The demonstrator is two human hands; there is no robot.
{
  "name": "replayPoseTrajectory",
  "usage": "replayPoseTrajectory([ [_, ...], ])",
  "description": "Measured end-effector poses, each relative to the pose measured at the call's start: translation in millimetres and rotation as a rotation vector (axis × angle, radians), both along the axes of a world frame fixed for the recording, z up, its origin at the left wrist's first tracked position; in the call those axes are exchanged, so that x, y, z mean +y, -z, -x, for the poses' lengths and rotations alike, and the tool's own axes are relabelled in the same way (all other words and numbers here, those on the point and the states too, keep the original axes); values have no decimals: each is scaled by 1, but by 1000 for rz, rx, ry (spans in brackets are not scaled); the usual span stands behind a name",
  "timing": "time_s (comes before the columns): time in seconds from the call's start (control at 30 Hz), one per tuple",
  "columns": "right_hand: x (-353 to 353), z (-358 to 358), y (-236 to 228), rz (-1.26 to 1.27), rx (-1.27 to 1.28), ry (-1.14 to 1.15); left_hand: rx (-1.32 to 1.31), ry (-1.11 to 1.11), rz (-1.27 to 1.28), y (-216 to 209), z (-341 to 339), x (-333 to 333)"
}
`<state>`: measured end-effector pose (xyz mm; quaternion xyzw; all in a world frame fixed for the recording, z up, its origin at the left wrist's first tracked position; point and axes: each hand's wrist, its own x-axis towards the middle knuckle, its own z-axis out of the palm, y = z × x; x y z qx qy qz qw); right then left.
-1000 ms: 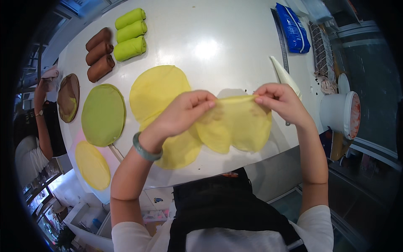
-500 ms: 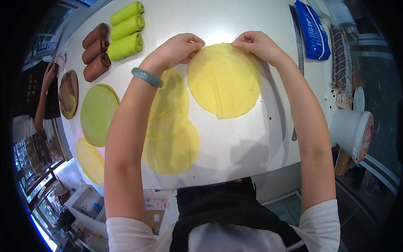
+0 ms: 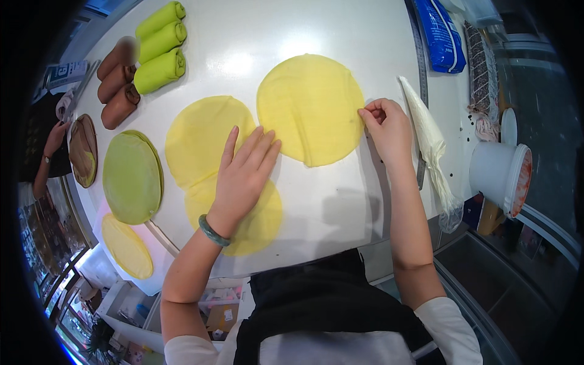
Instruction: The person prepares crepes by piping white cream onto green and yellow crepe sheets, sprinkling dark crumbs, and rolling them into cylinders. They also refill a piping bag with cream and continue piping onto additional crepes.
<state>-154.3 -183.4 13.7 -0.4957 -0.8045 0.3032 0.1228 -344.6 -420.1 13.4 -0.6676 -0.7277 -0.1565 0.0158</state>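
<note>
A round yellow crepe (image 3: pixel 310 103) lies flat on the white table, with a crease running through its near half. At its right edge, my right hand (image 3: pixel 389 131) pinches the rim between thumb and forefinger. My left hand (image 3: pixel 246 173) lies open with fingers extended, over two overlapping yellow crepes, its fingertips beside the lower left edge of the first crepe. Of the overlapping pair, the far crepe (image 3: pixel 204 134) shows mostly uncovered, while my left hand and wrist partly cover the near crepe (image 3: pixel 261 219). A green bangle (image 3: pixel 213 231) circles my left wrist.
Green rolls (image 3: pixel 159 73) and brown rolls (image 3: pixel 120 106) sit at far left. Nearer are stacked green crepes (image 3: pixel 131 176), yellow crepes (image 3: pixel 125 243) and a brown piece (image 3: pixel 83 149). Rightward lie a filled piping bag (image 3: pixel 423 125), metal ruler (image 3: pixel 420 61), blue package (image 3: pixel 441 36) and white bucket (image 3: pixel 496 176).
Both hands have left the crepe's far edge and come nearer to me. My left hand has opened out; my right has moved to the right edge. The piping bag is now uncovered.
</note>
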Motion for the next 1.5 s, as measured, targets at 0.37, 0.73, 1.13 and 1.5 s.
replayPoseTrajectory([
  [0.37,-6,7,-8,234,98,132,84,140,-15,-6,20,19],
  [0.73,-37,-16,-5,-397,61,-393,42,45,92,-26,23,-43],
  [1.13,-237,131,-51,-63,455,-815,-23,-1070,-207,-69,144,-392],
  [1.5,-453,387,-16,-5,441,-1114,-481,-887,-232,-19,247,-442],
])
